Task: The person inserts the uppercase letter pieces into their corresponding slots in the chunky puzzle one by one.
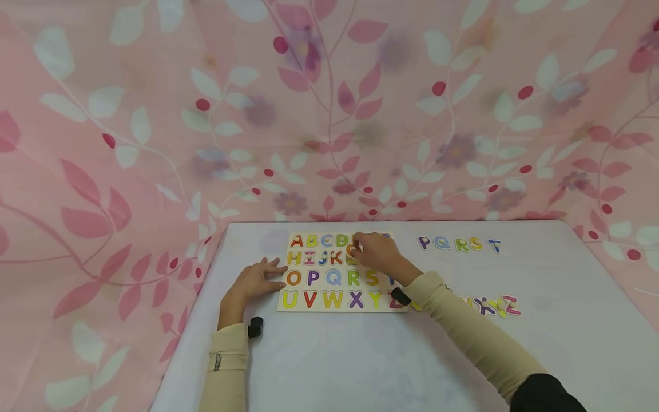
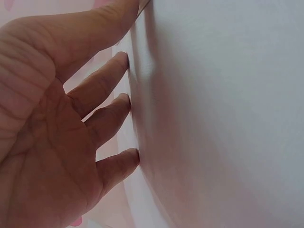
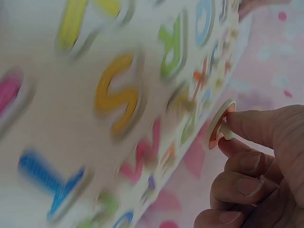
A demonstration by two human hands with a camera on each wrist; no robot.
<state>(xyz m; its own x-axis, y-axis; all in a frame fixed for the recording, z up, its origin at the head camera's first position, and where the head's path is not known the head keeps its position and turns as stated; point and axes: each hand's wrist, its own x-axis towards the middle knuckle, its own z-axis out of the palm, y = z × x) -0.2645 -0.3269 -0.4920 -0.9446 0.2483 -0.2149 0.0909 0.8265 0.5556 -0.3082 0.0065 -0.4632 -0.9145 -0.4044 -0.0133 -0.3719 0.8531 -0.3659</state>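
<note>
A cream alphabet puzzle board (image 1: 319, 290) lies on the white-covered table with coloured letters in rows. Over its upper right part, my right hand (image 1: 378, 252) pinches a rounded orange letter piece (image 3: 219, 126) by its small knob. That piece is tilted and held above the board, seen nearly edge-on in the right wrist view. My left hand (image 1: 255, 281) is spread beside the board, with fingertips at its left edge. In the left wrist view its fingers (image 2: 111, 121) reach down to the white surface. The right hand covers some letters at the board's upper right.
Loose letter pieces P, Q, R, S (image 1: 476, 244) and T lie in a row right of the board. Nearer the front, several more, among them Z (image 1: 511, 305), lie partly behind the right forearm. A pink floral cloth (image 1: 329, 114) hangs behind the table (image 1: 329, 366).
</note>
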